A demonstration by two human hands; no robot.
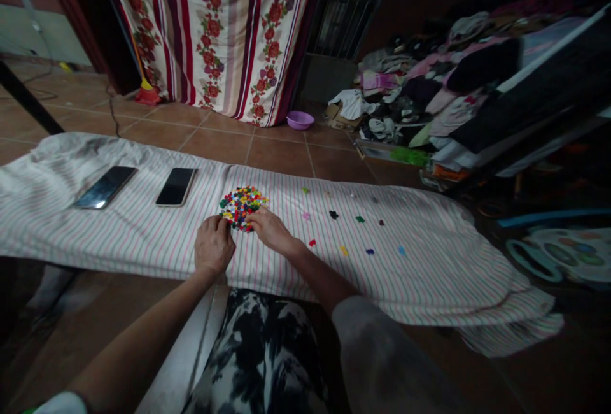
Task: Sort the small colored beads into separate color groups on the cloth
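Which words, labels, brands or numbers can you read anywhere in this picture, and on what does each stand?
None can be read.
The two phones on the striped cloth show dark, blank screens.
The coloured bead pile at the left hand and right hand bears no text.

Both hands are resting on a striped cloth [119, 235], the left hand [213, 246] and right hand [270, 229] touching a pile of small coloured pieces [242, 204], perhaps beads; two phones [105, 187] are lying beyond.
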